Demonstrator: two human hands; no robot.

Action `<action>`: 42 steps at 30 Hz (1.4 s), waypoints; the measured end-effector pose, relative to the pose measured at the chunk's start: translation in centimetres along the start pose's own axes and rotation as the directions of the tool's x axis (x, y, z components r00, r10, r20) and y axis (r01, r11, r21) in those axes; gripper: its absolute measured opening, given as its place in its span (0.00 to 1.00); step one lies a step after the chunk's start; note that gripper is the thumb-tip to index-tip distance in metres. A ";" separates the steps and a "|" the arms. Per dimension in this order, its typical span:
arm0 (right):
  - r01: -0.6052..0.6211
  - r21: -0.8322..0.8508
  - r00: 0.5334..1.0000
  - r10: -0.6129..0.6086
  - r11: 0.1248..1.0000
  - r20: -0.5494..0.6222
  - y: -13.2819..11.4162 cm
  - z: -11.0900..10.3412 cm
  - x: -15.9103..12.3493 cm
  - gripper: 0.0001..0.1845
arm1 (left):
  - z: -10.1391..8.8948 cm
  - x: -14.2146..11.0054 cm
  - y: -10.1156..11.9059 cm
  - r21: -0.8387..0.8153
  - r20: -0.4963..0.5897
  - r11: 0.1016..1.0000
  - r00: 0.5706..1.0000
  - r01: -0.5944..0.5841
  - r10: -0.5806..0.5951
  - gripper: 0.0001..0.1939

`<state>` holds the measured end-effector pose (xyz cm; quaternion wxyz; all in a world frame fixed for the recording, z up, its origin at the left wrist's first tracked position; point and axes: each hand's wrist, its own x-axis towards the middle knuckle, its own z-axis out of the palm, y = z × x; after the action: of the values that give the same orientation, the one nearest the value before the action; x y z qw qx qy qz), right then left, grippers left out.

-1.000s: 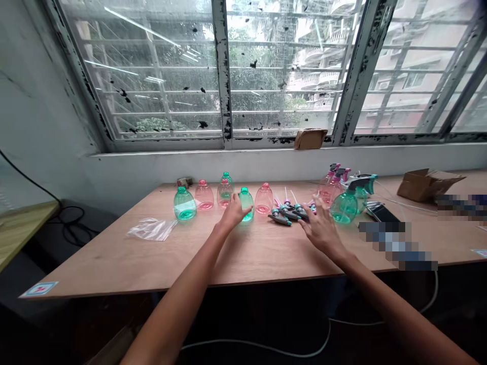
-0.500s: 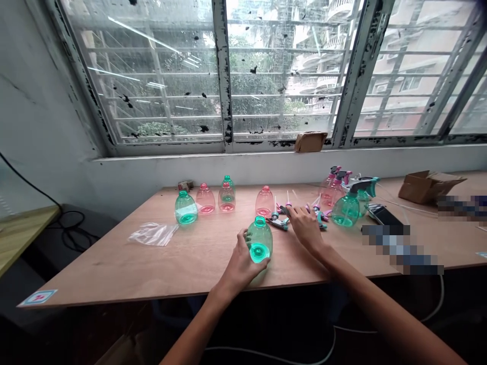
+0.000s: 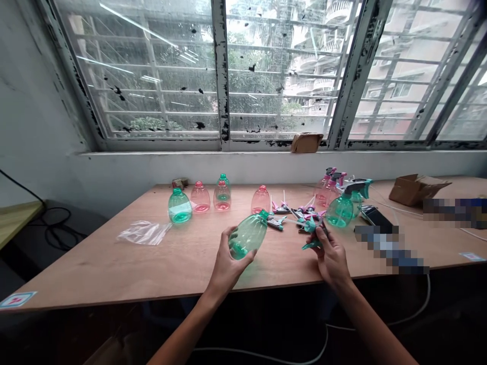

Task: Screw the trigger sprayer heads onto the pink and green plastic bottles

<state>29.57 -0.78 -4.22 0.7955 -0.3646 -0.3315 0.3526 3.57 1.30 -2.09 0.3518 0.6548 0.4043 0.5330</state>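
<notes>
My left hand (image 3: 233, 259) is wrapped round a clear green bottle (image 3: 249, 233), tilted so its open neck leans right. In my right hand (image 3: 334, 256) is a teal and black spray nozzle (image 3: 312, 228), its pale dip tube pointing left at the bottle's mouth. I cannot tell whether the tube's tip is inside the neck. Behind them lie several loose spray heads (image 3: 280, 207), pink and teal, with thin tubes. A pink bottle (image 3: 261, 198) without a top stands just beyond the held bottle.
Open bottles, green (image 3: 180, 207) and pink (image 3: 200, 197), stand at back left near a plastic bag (image 3: 144, 233). Right of the loose heads are a green spray bottle (image 3: 340, 210), pink ones (image 3: 323, 192), a phone (image 3: 377, 219) and a cardboard box (image 3: 416, 188).
My right hand has lifted a spray nozzle from the pile and brought it nearer, to the right of the bottle. The bottle in my left hand has gone from upright to tilted.
</notes>
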 end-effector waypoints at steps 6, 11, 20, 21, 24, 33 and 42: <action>-0.064 0.076 0.997 0.067 0.995 -0.035 0.0 -0.8 0.4 0.16 | -0.5 -0.2 0.8 -0.242 -0.050 0.958 0.984 0.154 -0.171 0.31; -0.077 0.077 0.997 0.078 0.994 -0.006 0.1 -0.7 0.3 0.14 | -0.7 0.0 0.8 -0.290 -0.021 0.942 0.983 0.169 -0.183 0.28; -0.068 0.003 0.996 0.068 0.998 0.050 0.2 -0.6 0.2 0.17 | -1.2 0.2 0.9 -0.343 0.009 0.914 0.974 0.217 -0.228 0.31; -0.078 -0.025 0.992 0.080 0.997 0.097 0.2 -0.5 0.1 0.17 | -1.1 0.2 0.8 -0.337 0.018 0.915 0.973 0.223 -0.231 0.33; -0.119 -0.132 0.941 0.154 0.984 0.301 0.0 0.0 -0.4 0.18 | -1.1 0.0 0.6 -0.300 0.086 0.925 0.973 0.231 -0.215 0.37; -0.176 -0.264 0.817 0.290 0.948 0.499 -0.9 0.6 -1.1 0.20 | -1.2 -0.4 2.0 -0.215 0.217 0.960 0.967 0.179 -0.131 0.37; -0.155 -0.308 0.827 0.294 0.939 0.480 -0.5 0.2 -1.1 0.24 | -1.1 -0.7 1.6 -0.216 0.372 0.951 0.919 0.220 -0.128 0.48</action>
<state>28.99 -1.87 -4.02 0.5751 -0.3921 -0.5307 0.4837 2.66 0.02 -0.71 0.5459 0.6506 0.3198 0.4200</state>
